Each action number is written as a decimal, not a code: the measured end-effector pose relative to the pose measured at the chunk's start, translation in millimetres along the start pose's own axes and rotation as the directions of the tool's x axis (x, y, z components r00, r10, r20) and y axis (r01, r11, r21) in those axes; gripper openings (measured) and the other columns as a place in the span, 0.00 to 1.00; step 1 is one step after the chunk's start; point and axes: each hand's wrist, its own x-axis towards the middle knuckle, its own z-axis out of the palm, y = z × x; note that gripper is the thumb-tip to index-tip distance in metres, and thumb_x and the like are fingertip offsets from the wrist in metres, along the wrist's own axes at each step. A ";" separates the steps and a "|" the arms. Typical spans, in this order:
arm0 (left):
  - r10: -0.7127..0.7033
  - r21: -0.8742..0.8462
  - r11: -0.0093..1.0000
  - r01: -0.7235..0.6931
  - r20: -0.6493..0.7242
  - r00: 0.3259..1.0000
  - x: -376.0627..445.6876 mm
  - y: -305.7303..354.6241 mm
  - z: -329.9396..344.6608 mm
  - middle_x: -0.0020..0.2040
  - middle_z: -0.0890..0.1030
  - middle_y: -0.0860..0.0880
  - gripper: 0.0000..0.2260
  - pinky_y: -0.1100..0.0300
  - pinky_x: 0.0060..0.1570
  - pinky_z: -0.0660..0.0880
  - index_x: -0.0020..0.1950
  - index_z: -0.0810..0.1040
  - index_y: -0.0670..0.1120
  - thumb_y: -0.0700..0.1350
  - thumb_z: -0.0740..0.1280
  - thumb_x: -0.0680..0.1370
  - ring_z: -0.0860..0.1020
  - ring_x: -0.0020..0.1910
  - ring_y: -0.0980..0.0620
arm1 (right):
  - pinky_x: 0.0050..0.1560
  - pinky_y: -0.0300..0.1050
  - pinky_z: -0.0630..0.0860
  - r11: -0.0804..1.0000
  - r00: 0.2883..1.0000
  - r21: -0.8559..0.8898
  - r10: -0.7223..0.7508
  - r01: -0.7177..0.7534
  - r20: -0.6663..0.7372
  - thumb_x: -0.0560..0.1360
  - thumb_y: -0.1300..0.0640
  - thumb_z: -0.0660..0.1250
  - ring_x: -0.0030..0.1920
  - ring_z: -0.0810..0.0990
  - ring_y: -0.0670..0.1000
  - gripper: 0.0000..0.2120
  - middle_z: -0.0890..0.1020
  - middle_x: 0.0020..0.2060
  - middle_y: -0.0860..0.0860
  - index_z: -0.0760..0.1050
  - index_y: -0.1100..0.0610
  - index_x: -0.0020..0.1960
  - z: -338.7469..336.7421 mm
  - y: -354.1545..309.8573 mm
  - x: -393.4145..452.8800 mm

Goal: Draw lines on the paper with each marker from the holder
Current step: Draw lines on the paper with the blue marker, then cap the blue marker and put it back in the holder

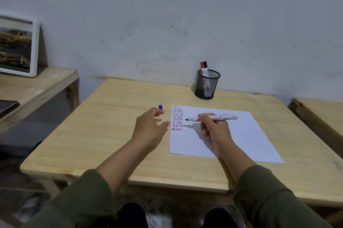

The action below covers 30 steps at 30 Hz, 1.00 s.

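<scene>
A white sheet of paper [232, 134] lies on the wooden table [104, 131], with rows of short red, blue and black strokes near its left edge. My right hand [213, 129] grips an uncapped blue marker [220, 117], its tip pointing left just beside the strokes. My left hand [150, 127] hovers with fingers spread left of the paper. A blue cap [160, 107] stands on the table just beyond its fingertips. A black mesh holder [207, 84] at the back holds a red marker [202, 69] and a black marker [205, 68].
The table's far edge meets a grey wall. A lower wooden shelf [37, 86] at the left carries a framed picture [16, 45] and a dark flat object [7, 107]. Another wooden surface [323, 114] lies at the right.
</scene>
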 end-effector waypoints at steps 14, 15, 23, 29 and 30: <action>-0.021 0.111 0.993 0.026 -0.042 0.999 66.1 -7.8 26.6 0.56 0.81 0.45 0.13 0.68 0.48 0.68 0.58 0.79 0.46 0.37 0.61 0.78 0.78 0.52 0.50 | 0.22 0.34 0.66 0.986 0.994 0.133 0.095 -0.101 0.047 0.74 0.64 0.66 0.22 0.68 0.45 0.03 0.71 0.24 0.52 0.76 0.59 0.42 -2.9 -3.5 5.3; -0.027 0.069 0.997 0.031 -0.055 0.998 67.1 -5.0 27.0 0.53 0.82 0.45 0.12 0.69 0.45 0.69 0.56 0.80 0.45 0.36 0.61 0.77 0.79 0.49 0.50 | 0.22 0.34 0.66 0.985 0.994 0.138 0.098 -0.103 0.045 0.74 0.64 0.66 0.22 0.69 0.45 0.03 0.72 0.25 0.52 0.77 0.59 0.43 -2.8 -5.7 6.6; -0.238 -0.667 0.719 0.197 0.030 0.971 69.3 50.4 24.5 0.46 0.81 0.49 0.08 0.63 0.45 0.76 0.53 0.79 0.49 0.40 0.63 0.78 0.78 0.41 0.55 | 0.21 0.36 0.64 0.983 0.996 0.169 -0.080 0.071 0.048 0.75 0.65 0.65 0.23 0.71 0.47 0.04 0.74 0.25 0.51 0.77 0.59 0.42 16.5 -48.2 28.8; -0.198 -0.880 0.400 0.255 0.189 0.962 71.5 86.1 17.5 0.44 0.79 0.48 0.11 0.69 0.46 0.76 0.61 0.76 0.39 0.36 0.61 0.79 0.78 0.41 0.57 | 0.22 0.38 0.64 0.976 0.978 0.125 -0.191 0.180 0.081 0.75 0.64 0.65 0.23 0.70 0.47 0.04 0.74 0.28 0.53 0.77 0.59 0.42 35.6 -74.7 36.6; -0.191 -0.883 0.394 0.254 0.192 0.963 72.1 88.7 16.0 0.44 0.79 0.48 0.12 0.69 0.46 0.76 0.61 0.76 0.39 0.36 0.61 0.79 0.78 0.41 0.57 | 0.23 0.38 0.64 0.974 0.976 0.127 -0.199 0.187 0.086 0.75 0.63 0.65 0.24 0.70 0.47 0.04 0.74 0.29 0.54 0.77 0.58 0.42 37.0 -77.4 37.7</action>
